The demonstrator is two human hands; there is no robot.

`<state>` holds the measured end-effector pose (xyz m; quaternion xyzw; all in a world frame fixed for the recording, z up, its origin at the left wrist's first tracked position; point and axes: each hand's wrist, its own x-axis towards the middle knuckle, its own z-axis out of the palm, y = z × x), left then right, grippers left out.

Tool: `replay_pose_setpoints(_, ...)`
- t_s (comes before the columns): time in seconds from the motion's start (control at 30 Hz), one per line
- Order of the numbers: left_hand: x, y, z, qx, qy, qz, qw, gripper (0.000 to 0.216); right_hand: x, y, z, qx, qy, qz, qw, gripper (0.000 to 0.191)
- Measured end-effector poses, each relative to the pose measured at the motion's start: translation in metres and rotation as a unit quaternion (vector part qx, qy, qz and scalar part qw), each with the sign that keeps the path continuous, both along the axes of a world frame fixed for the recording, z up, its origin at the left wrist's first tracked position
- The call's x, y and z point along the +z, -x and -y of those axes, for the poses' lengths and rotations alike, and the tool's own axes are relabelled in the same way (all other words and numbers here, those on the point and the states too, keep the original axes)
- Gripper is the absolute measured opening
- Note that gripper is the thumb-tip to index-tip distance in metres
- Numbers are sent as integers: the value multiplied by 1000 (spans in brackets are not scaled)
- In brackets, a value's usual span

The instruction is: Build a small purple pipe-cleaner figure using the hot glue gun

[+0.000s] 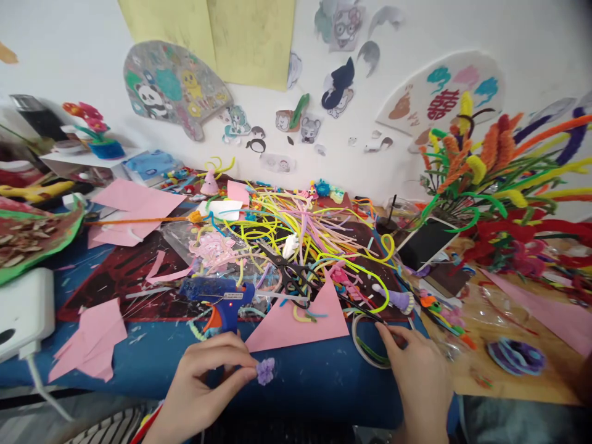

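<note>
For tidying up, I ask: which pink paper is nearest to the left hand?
The large, pointed pink paper sheet overlapped by the black scissors, just beyond the left hand; all other pink papers lie farther away.

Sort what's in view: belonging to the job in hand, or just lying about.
Likely in the job:
purple flower, in the left hand
white ring, by the right hand
blue glue gun

Probably lying about:
smartphone
black bottle

Hands (208,373) and wrists (423,425): both bare, fingers slender. Black-and-white striped cloth (104,430) beside the left forearm (166,422); whether worn, unclear.
</note>
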<state>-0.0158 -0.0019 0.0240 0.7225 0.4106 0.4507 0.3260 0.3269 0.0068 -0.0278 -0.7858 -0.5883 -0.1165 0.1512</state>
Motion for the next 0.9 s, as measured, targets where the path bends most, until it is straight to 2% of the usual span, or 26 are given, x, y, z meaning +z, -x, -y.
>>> replay_pose_setpoints(0.17, -1, 0, -1, 2, 6, -2, 1000, 15, -3, 4, -13, -3, 4, 23, 1000, 44)
replay_pose_setpoints(0.3, -1, 0, -2, -1, -6, 2, 1000, 16, -2, -3, -12, 15, 12, 28, 999, 39)
replay_pose_setpoints(0.4, -1, 0, -3, -1, -6, 2, 1000, 16, 7, 5, -5, 91, -19, -21, 995, 39)
replay_pose_setpoints(0.5, -2, -1, -3, -4, -2, 6, 1000, 16, 12, 29, -5, 208, -60, -94, 972, 33)
replay_pose_setpoints(0.57, -2, -1, -3, -5, 0, 12, 1000, 16, 10, 46, -9, 258, -61, -106, 958, 26)
replay_pose_setpoints(0.63, -1, -1, -2, -4, 1, 17, 1000, 17, 7, 57, -13, 283, -53, -106, 952, 22)
replay_pose_setpoints(0.73, -1, 0, 0, -2, 4, 20, 1000, 17, 8, 60, -13, 282, -47, -147, 947, 19)
replay_pose_setpoints(0.8, -1, 0, 0, -7, 9, 28, 1000, 16, 13, 62, -9, 289, -43, -235, 927, 18)
replay_pose_setpoints(0.83, -2, -1, 0, -12, 14, 35, 999, 16, 16, 66, -8, 305, -28, -291, 906, 19)
replay_pose_setpoints(0.9, -2, -2, 0, -26, 29, 51, 998, 13, 22, 81, -6, 353, 37, -398, 846, 21)
